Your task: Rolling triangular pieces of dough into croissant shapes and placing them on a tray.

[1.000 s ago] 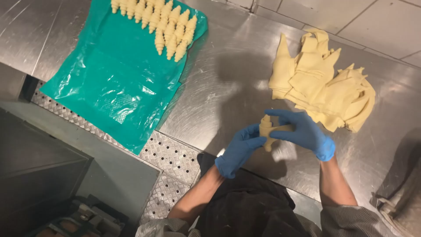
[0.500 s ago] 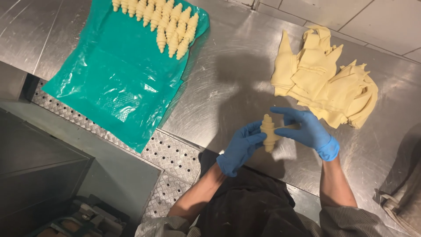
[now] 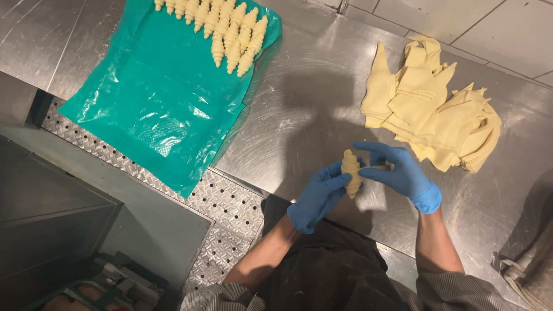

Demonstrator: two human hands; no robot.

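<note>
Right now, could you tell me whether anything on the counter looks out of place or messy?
Nothing is spilled or damaged. The cut dough lies in a loose, untidy heap, unlike the neat rows of croissants on the green sheet.

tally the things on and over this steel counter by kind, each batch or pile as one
blue-gloved hands: 2 (left hand, right hand)
rolled dough piece: 1
green plastic sheet: 1
batch of rolls: 1
pile of dough triangles: 1
total: 6
</note>
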